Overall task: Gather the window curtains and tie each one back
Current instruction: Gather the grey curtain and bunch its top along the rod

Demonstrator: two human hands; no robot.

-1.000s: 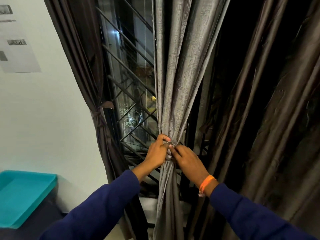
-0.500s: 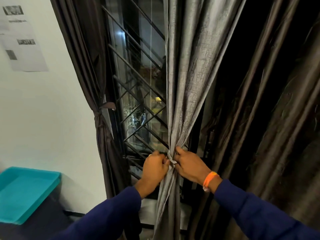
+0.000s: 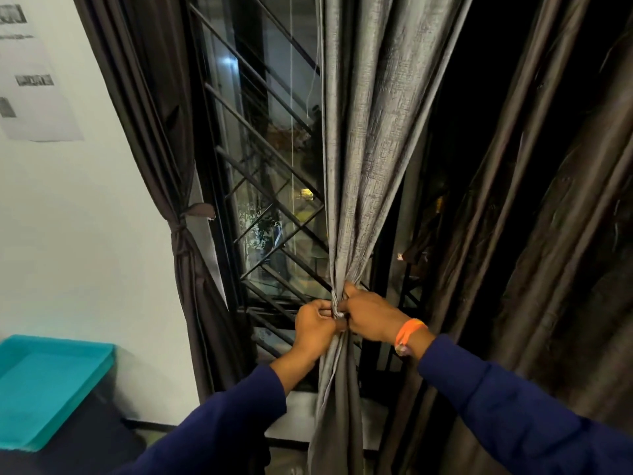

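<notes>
Both hands at the window: left hand (image 3: 317, 325) and right hand (image 3: 371, 313) pinching the tie (image 3: 336, 308) cinched around the gathered grey curtain (image 3: 363, 159) (brown curtain (image 3: 185, 241) already tied).

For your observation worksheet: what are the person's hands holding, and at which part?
Both hands, left hand and right hand, pinch the tie wrapped round the grey curtain at its gathered waist.

Pale wall (image 3: 85, 207) on my left with a printed paper sheet (image 3: 32, 80) stuck high up, teal bin lid (image 3: 44, 385) low beside me, window (image 3: 274, 200) with black diagonal grille (image 3: 263, 145), night outside, small yellow light (image 3: 306, 193).
</notes>
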